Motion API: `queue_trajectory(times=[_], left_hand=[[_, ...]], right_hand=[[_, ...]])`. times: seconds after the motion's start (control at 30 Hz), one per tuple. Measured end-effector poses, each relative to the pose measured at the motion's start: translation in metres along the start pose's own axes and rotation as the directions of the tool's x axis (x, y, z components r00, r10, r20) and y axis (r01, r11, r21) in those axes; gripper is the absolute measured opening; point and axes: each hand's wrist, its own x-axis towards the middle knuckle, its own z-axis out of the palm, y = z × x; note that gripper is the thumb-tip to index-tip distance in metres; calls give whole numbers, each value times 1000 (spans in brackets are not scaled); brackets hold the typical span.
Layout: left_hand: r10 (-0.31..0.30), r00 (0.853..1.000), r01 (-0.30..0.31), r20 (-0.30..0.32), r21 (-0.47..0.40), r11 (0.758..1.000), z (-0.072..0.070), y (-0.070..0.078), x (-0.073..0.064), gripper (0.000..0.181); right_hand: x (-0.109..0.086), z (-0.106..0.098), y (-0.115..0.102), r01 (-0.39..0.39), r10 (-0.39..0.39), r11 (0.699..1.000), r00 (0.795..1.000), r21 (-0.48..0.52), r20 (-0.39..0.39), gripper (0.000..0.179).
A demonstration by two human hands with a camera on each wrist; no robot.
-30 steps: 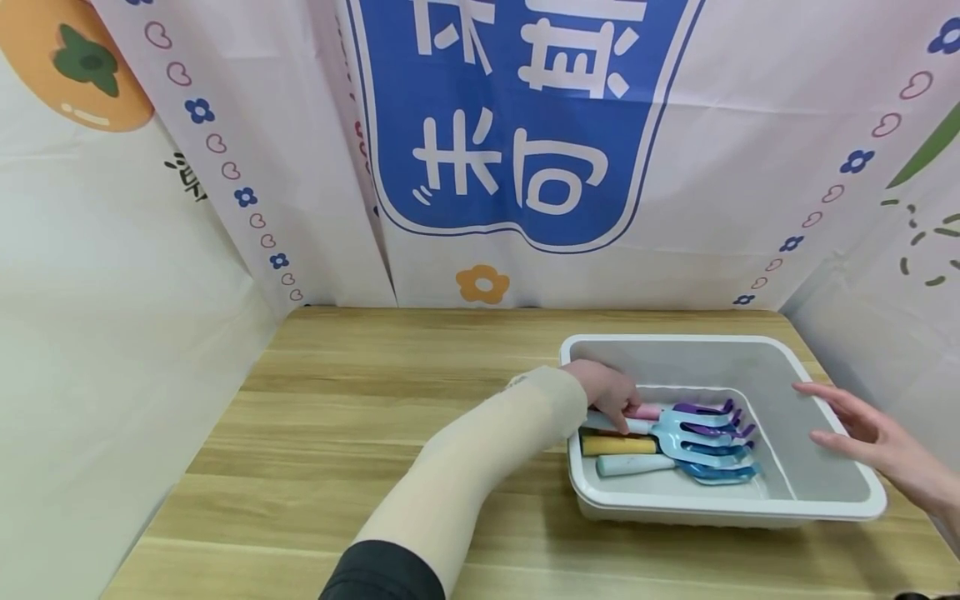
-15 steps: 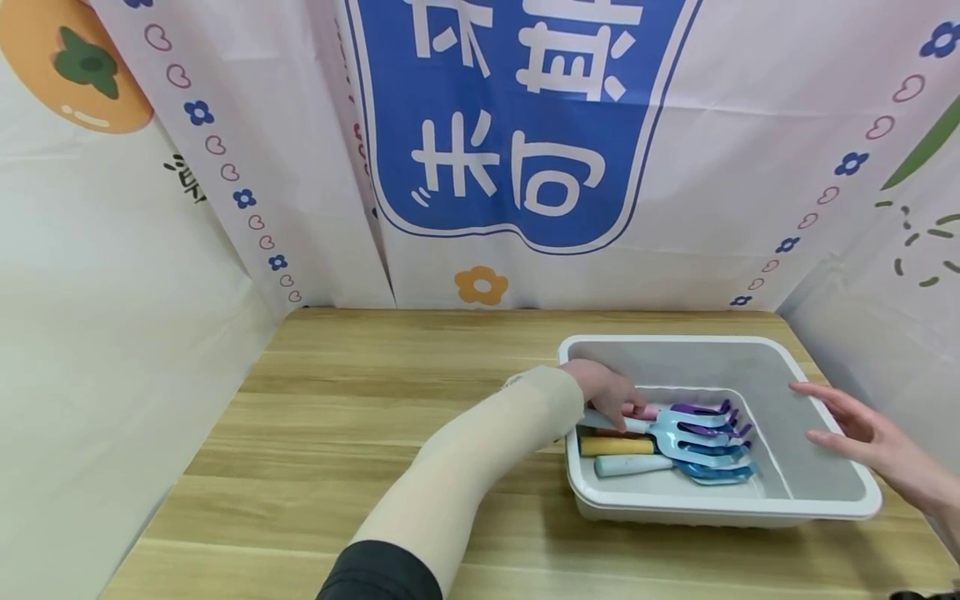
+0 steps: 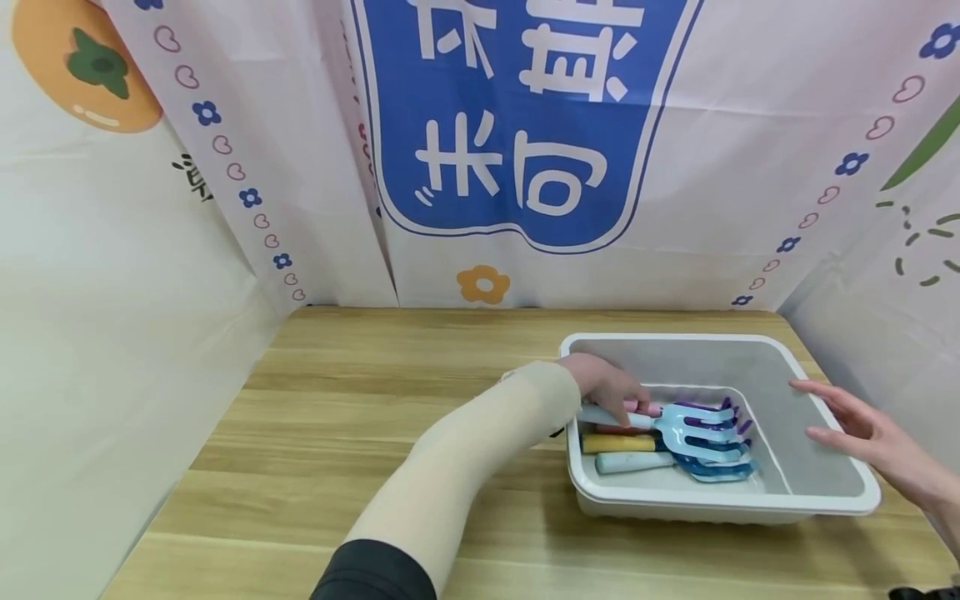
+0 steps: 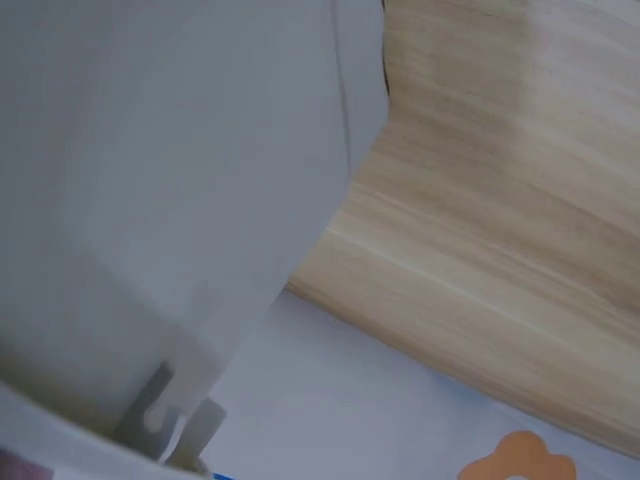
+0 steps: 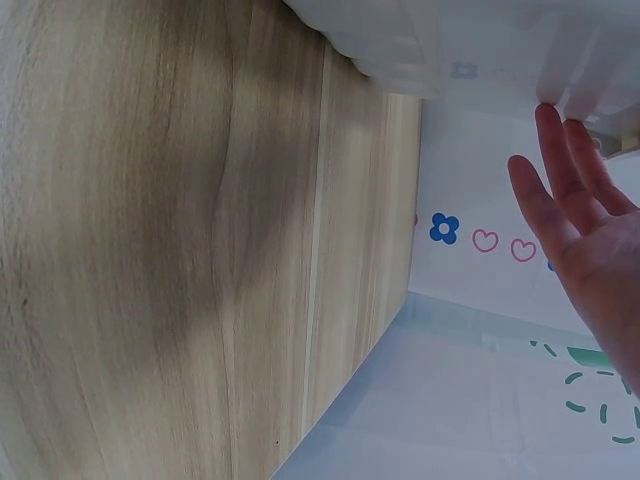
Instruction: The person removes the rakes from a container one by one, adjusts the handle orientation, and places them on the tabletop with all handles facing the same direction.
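My left hand (image 3: 606,385) reaches over the left rim of a white plastic bin (image 3: 720,502) and pinches the handle of a light blue garden hand fork (image 3: 669,427). The fork's tines lie over several other hand tools in the bin. Beside it show a yellow handle (image 3: 618,443), a pale blue handle (image 3: 633,462) and a pink handle (image 3: 651,409). Darker blue tines (image 3: 716,477) and purple tines lie under and behind the fork. At the bin's right side my right hand (image 3: 862,423) rests with fingers extended. In the right wrist view its fingertips (image 5: 547,115) are at the bin's outer wall.
A wood-grain table (image 3: 315,433) carries the bin at its right side. White printed cloth (image 3: 427,283) hangs behind the table and along both sides. In the left wrist view, the bin's wall fills the upper left, with tabletop (image 4: 500,200) beyond.
The light blue hand fork has risen slightly and turned a little in my left hand, its tines shifting over the other tools. My right hand has stayed at the bin's side.
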Motion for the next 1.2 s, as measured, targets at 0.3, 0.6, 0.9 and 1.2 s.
queue_trajectory(times=[0.3,0.6,0.9,1.2], left_hand=[[10,1000,-12,-17,-123,992,-10,7,-13,21],[67,998,-67,-5,-181,981,-29,15,-31,24],[212,976,-217,-49,-286,933,-50,11,-63,25],[327,935,-354,-137,-405,843,-56,-12,-106,26]], right_hand=[[0,0,-2,-19,19,1000,1000,-14,6,60],[-1,0,-2,-17,18,1000,1000,-5,22,61],[-3,-1,2,-106,106,994,994,-12,8,62],[-2,0,1,-34,34,999,999,1,12,60]])
